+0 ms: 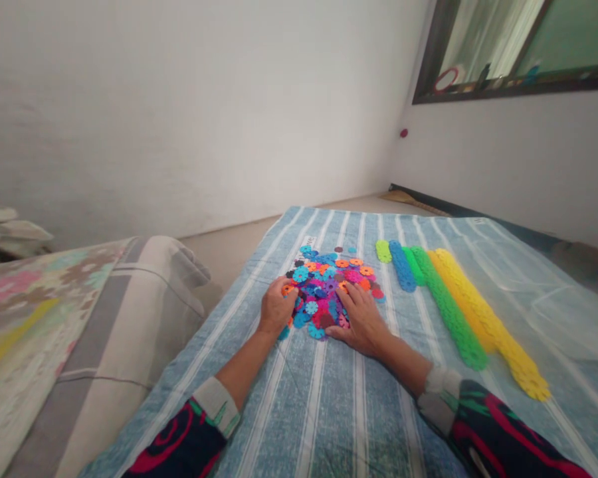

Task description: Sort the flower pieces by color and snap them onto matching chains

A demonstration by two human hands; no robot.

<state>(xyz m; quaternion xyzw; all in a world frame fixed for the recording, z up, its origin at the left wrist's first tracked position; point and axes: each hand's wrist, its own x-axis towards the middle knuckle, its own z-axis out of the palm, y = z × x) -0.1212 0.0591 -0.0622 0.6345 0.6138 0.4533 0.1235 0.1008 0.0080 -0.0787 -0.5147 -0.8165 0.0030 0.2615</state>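
A heap of small flat plastic discs [329,282] in blue, orange, pink and purple lies on a blue striped cloth [323,398]. My left hand [276,307] rests at the heap's left edge, fingers curled and pinching an orange disc. My right hand [361,317] lies flat, palm down, on the heap's near right side with its fingers stretched over the discs. To the right lie long rows of joined discs: a short light green one [383,251], a blue one [402,267], a green one [448,309] and a yellow one [488,322].
A rolled grey and beige blanket [144,312] lies left of the cloth, beside a flowered mattress [20,312]. White walls meet in the far corner. A dark-framed window [518,50] is at the upper right. Bare floor [229,242] shows beyond the cloth.
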